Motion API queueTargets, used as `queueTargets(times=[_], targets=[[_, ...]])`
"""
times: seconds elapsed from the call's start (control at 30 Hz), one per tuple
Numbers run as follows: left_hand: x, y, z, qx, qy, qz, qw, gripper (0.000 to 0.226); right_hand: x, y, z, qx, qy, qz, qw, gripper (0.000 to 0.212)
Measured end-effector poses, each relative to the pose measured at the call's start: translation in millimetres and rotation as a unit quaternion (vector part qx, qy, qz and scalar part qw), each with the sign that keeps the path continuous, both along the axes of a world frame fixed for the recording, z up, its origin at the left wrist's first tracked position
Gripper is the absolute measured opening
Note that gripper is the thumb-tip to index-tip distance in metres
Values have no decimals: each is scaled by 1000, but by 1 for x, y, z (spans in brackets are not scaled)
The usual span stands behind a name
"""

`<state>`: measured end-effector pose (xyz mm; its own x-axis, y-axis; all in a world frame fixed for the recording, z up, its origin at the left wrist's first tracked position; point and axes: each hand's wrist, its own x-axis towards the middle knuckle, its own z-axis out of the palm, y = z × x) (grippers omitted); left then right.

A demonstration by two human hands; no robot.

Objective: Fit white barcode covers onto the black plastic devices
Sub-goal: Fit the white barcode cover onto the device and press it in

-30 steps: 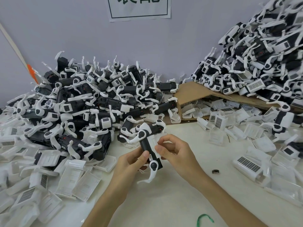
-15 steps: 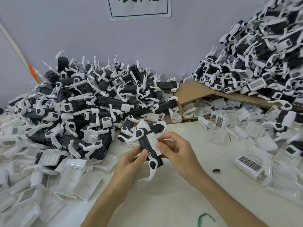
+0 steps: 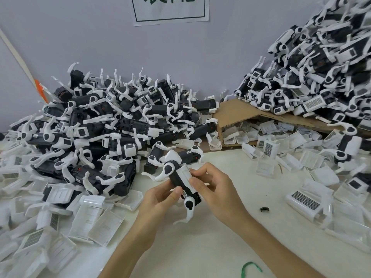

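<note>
I hold one black plastic device point(image 3: 177, 178) with white hooked arms above the white table, near the middle of the view. My left hand point(image 3: 160, 201) grips its lower body, thumb on the side. My right hand point(image 3: 212, 187) pinches a white cover point(image 3: 187, 177) that lies against the device's upper face. Loose white barcode covers point(image 3: 304, 200) lie scattered to the right and at the left front point(image 3: 94, 221).
A big heap of black devices point(image 3: 112, 127) fills the left back. Another heap point(image 3: 321, 77) rises at the right on a cardboard sheet point(image 3: 236, 111). A small black clip point(image 3: 264, 208) and a green band point(image 3: 251, 267) lie on the white table point(image 3: 210, 247).
The white cover has come onto the device's face under my right fingers. Both hands and the device have shifted slightly up and stayed together.
</note>
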<state>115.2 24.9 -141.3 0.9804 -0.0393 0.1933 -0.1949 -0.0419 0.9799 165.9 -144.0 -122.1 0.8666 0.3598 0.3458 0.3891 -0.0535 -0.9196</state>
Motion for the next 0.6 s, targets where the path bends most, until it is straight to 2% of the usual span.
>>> queueTargets(times=[0.17, 0.27, 0.47, 0.6], targets=[[-1, 0, 0, 9, -8, -1, 1000, 33, 0, -2, 1, -29, 15, 19, 999, 7], [0, 0, 2, -27, 4, 0, 1000, 33, -2, 1, 2, -17, 7, 12, 1000, 7], [-3, -10, 11, -98, -5, 19, 995, 34, -20, 13, -2, -37, -156, -35, 986, 27], [-2, -6, 12, -178, 35, 11, 983, 36, -23, 13, 3, -42, -192, -51, 979, 31]])
